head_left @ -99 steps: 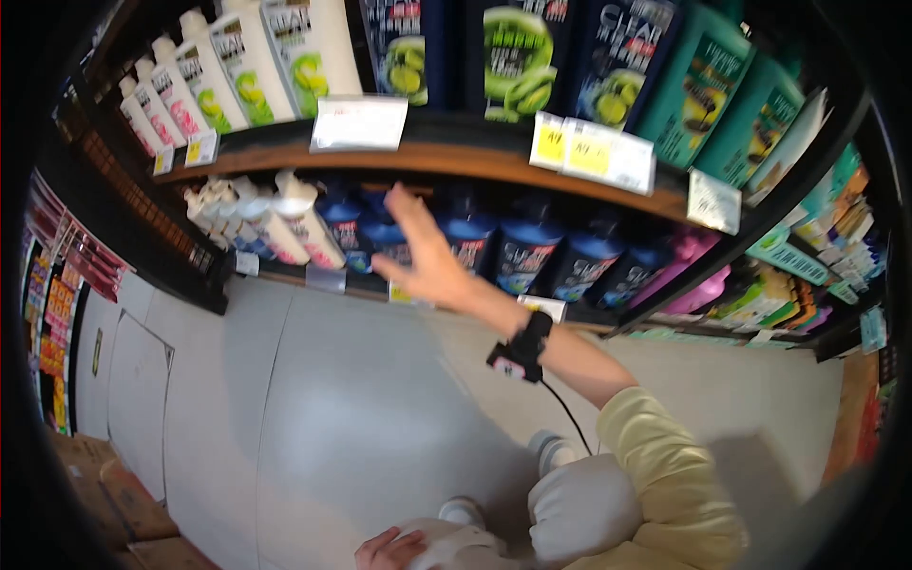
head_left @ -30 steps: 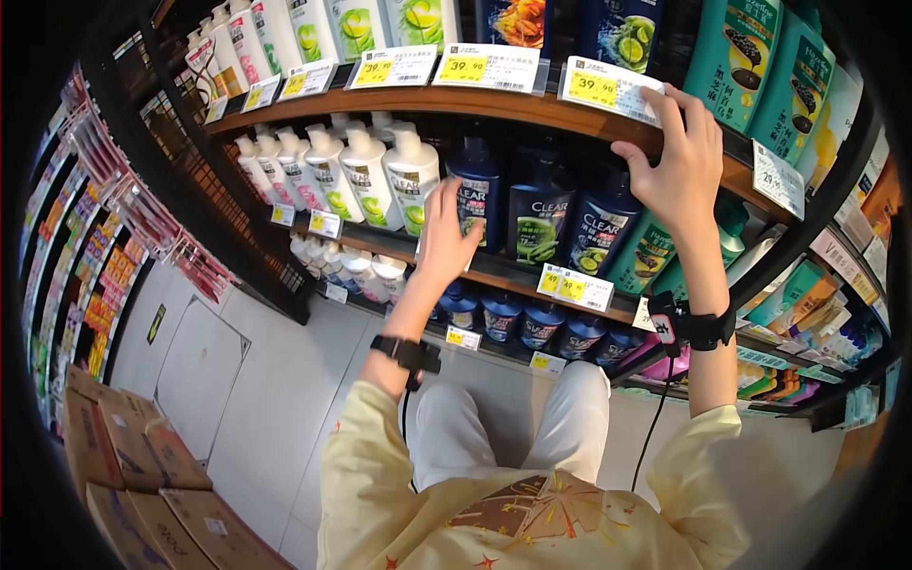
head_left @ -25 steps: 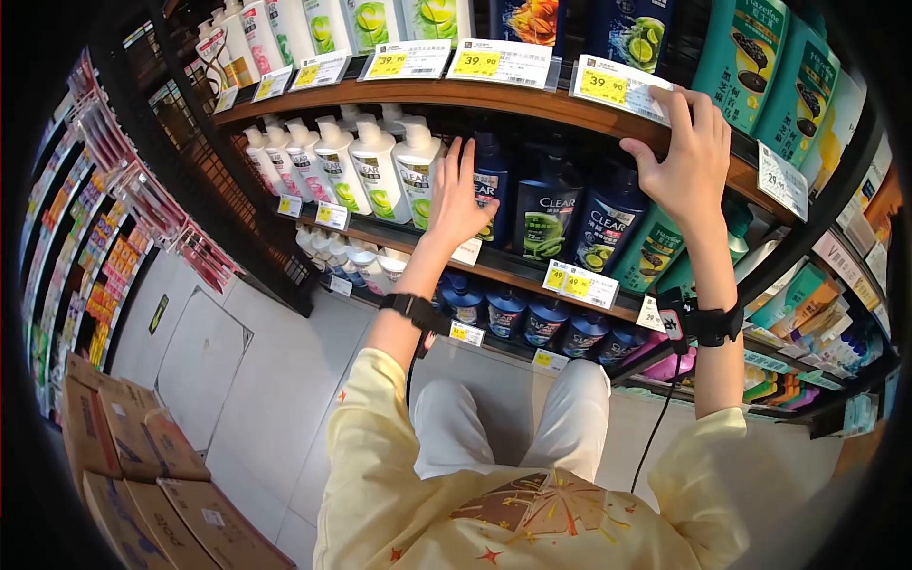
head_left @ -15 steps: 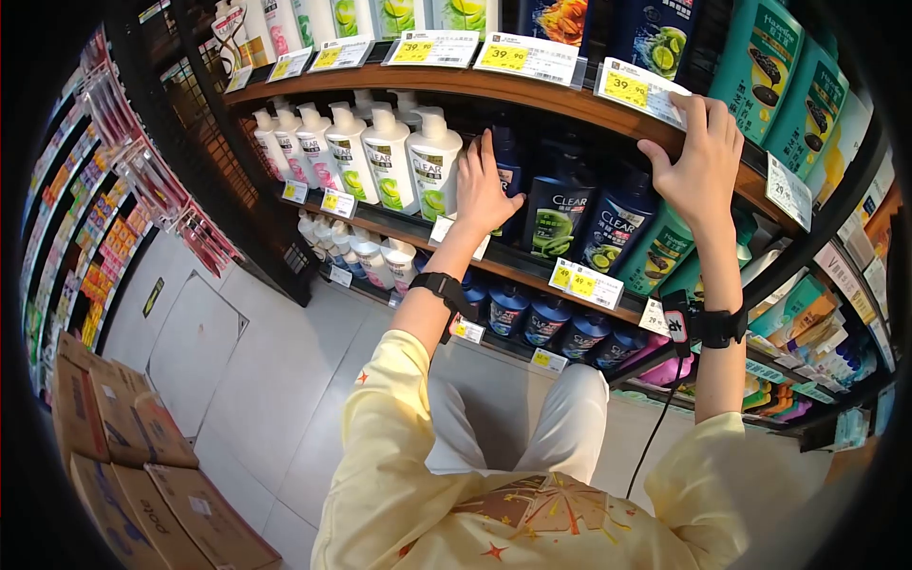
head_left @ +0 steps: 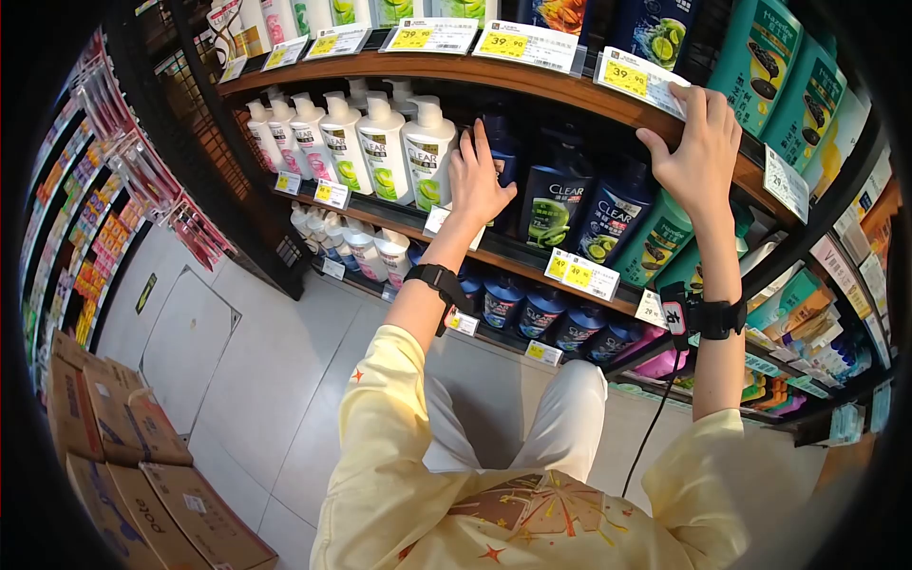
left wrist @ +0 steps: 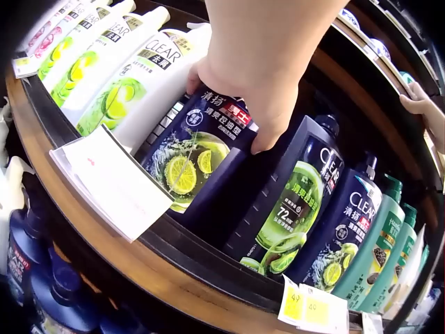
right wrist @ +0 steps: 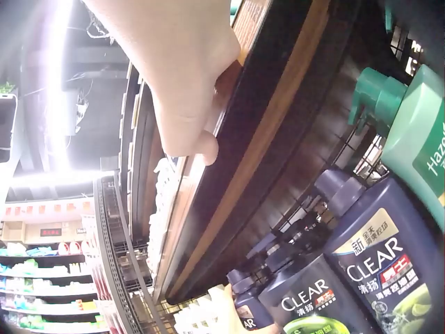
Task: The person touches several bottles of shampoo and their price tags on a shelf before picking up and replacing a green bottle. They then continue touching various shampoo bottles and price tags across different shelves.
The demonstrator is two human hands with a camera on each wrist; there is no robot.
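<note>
On the middle shelf, my left hand [head_left: 478,185] holds a dark blue bottle [left wrist: 191,149] round its upper part. In the left wrist view, fingers show at its left side and the thumb lies across its right shoulder. White pump bottles [head_left: 381,152] stand left of it; a dark CLEAR bottle with a green label [head_left: 554,204] and another dark blue one [head_left: 613,218] stand to its right. My right hand [head_left: 698,157] rests on the upper shelf's front edge beside a price tag [head_left: 638,80], its thumb spread below; its fingertips are hidden in the right wrist view.
The upper shelf [head_left: 532,81] overhangs the middle one. Blue bottles [head_left: 542,309] line the lowest shelf. Teal bottles [head_left: 760,71] stand at the upper right, beside a black upright. Cardboard boxes [head_left: 133,418] are stacked on the floor at the left.
The view has risen from the lowest shelf, where one hand was reaching. Over the last second my left hand has moved slightly right and up onto the dark blue bottle; my right hand stays at the shelf edge.
</note>
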